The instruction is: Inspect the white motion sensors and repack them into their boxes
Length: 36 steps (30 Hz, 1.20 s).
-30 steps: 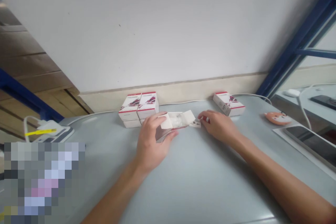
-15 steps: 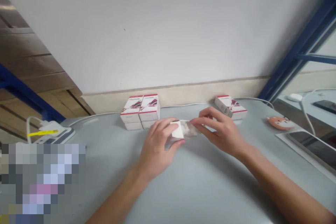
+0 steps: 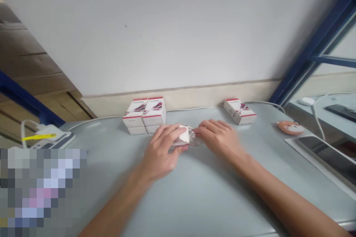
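Note:
My left hand (image 3: pixel 161 152) is wrapped round a small white box (image 3: pixel 183 136), fingers over its top and thumb along the near side. From the box's open right end sticks out a clear plastic bag (image 3: pixel 195 140); what lies inside it is too blurred to make out. At that same end, the fingers of my right hand (image 3: pixel 218 137) are closed together on the bag's edge, with the fingertips partly hidden. Behind my left hand stand stacked white-and-red boxes (image 3: pixel 154 109), two side by side on top.
Another white-and-red box (image 3: pixel 240 112) lies at the back right of the grey table (image 3: pixel 194 200). To the right are an orange animal-shaped item (image 3: pixel 290 127) and a dark phone-like device (image 3: pixel 325 152). A power strip (image 3: pixel 55 139) with cables sits left.
My right hand has moved left toward the box, its fingers lower and closer together. Less of the plastic bag shows outside the box. The view has shifted slightly.

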Tool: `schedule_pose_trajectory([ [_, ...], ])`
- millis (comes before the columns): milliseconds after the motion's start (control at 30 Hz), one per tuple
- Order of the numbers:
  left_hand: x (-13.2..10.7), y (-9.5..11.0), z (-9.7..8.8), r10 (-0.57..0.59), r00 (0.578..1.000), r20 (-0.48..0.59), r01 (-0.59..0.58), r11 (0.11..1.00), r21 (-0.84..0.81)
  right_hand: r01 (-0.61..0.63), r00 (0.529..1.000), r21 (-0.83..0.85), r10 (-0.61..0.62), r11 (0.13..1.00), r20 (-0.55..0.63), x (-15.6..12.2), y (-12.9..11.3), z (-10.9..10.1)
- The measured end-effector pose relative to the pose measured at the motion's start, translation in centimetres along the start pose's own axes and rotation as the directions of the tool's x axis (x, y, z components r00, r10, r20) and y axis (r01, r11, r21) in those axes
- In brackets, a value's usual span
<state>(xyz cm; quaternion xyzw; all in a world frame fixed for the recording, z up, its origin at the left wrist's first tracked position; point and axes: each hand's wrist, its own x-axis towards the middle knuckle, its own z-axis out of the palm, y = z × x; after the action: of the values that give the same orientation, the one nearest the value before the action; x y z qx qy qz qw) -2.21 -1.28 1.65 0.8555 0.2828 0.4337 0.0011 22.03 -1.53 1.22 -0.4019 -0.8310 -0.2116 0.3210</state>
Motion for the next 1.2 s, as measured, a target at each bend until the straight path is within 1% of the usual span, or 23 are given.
schedule_pose_trajectory([
  [133,0.3,0.1,-0.2,-0.006,1.0,0.004,0.006,0.999,0.038,-0.029,1.0,-0.046,0.029,0.999,0.007,0.2,-0.5,-0.1],
  [233,0.5,0.1,-0.3,-0.024,0.998,0.055,0.018,0.995,0.095,-0.081,0.995,-0.032,0.082,0.996,0.059,0.2,-0.5,0.0],
  [367,0.6,-0.5,-0.6,-0.065,0.99,0.128,0.041,0.982,0.182,-0.201,0.969,0.057,0.19,0.978,0.157,0.0,0.2,0.3],
  [467,0.6,-0.9,-0.8,-0.12,0.981,0.152,0.087,0.975,0.204,-0.312,0.945,0.144,0.291,0.939,0.146,-0.1,1.0,0.4],
  [533,0.5,-1.1,-0.9,-0.154,0.975,0.157,0.123,0.974,0.193,-0.39,0.921,0.256,0.368,0.885,0.132,-0.1,1.3,0.2],
  [633,0.3,-1.2,-1.0,-0.212,0.965,0.154,0.188,0.97,0.156,-0.43,0.889,0.507,0.448,0.748,0.093,0.1,1.5,-0.3],
  [700,0.1,-1.4,-1.0,-0.259,0.955,0.147,0.241,0.962,0.127,-0.428,0.85,0.668,0.522,0.609,0.068,0.2,1.5,-0.4],
  [733,0.1,-1.4,-0.9,-0.277,0.95,0.142,0.262,0.958,0.114,-0.43,0.815,0.74,0.575,0.517,0.073,0.3,1.5,-0.4],
  [767,0.0,-1.5,-0.9,-0.289,0.948,0.134,0.276,0.956,0.103,-0.438,0.766,0.799,0.636,0.412,0.091,0.3,1.7,-0.4],
  [833,-0.1,-1.7,-0.8,-0.307,0.945,0.109,0.299,0.95,0.089,-0.438,0.646,0.877,0.748,0.2,0.152,0.2,2.2,-0.1],
  [867,-0.2,-1.8,-0.7,-0.322,0.943,0.087,0.315,0.945,0.086,-0.432,0.59,0.895,0.785,0.11,0.188,0.2,2.6,0.1],
  [900,-0.2,-1.9,-0.7,-0.341,0.938,0.067,0.335,0.938,0.083,-0.425,0.54,0.904,0.813,0.04,0.218,0.2,3.0,0.2],
  [967,-0.3,-2.1,-0.7,-0.379,0.924,0.045,0.376,0.924,0.074,-0.408,0.466,0.911,0.846,-0.055,0.26,0.0,4.0,0.5],
  [1000,-0.3,-2.1,-0.7,-0.392,0.919,0.05,0.388,0.919,0.069,-0.399,0.441,0.913,0.854,-0.089,0.277,-0.1,4.4,0.6],
  [1067,-0.4,-2.1,-0.7,-0.397,0.915,0.073,0.394,0.917,0.06,-0.384,0.407,0.913,0.862,-0.14,0.303,-0.2,5.2,0.7],
  [1100,-0.5,-2.1,-0.7,-0.395,0.915,0.081,0.392,0.918,0.052,-0.381,0.399,0.911,0.861,-0.159,0.317,-0.3,5.5,0.8],
  [1200,-0.6,-2.2,-0.3,-0.393,0.917,0.066,0.393,0.919,0.012,-0.397,0.407,0.891,0.827,-0.222,0.387,-0.6,6.0,0.9],
])
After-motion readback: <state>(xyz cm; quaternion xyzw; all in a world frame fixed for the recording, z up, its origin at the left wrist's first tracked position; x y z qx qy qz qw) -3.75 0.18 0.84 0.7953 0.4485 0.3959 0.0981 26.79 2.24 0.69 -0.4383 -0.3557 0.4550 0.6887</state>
